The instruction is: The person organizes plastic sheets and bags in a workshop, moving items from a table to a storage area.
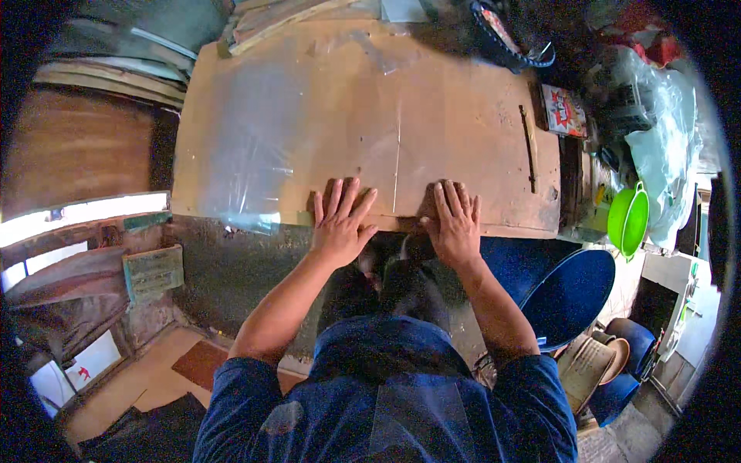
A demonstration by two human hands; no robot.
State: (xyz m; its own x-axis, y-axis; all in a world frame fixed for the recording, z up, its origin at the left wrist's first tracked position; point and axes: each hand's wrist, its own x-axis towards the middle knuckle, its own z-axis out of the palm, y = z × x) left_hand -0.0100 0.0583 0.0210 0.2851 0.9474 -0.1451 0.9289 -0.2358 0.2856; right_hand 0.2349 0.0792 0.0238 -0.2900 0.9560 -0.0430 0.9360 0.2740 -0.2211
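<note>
The broad brown surface (455, 100) is stretching out in front of the person, and both hands are lying palm-down at its near edge. The left hand (340, 226) is resting flat there, its grip spreading with fingers apart. The right hand (457, 229) is pressing down just beside it along the same edge, and its grip is also lying flat, fingers slightly apart. I'm seeing a thin pale line (397, 158) running across the surface between the two hands. Clear plastic film (251, 158) is covering much of the surface's left part and drooping over its near edge. Near the surface's right edge, a thin dark stick (532, 150) is lying lengthwise. Just beyond that edge, a red-and-white box (564, 110) is sitting. At the surface's far right corner a dark blue basket (505, 38) is standing, while wooden slats (282, 21) are piling up at the far left corner. Farther out to the surface's right, a bright green basket (629, 220) is leaning, and below its near right corner a large blue tub (573, 292) is tilting.
</note>
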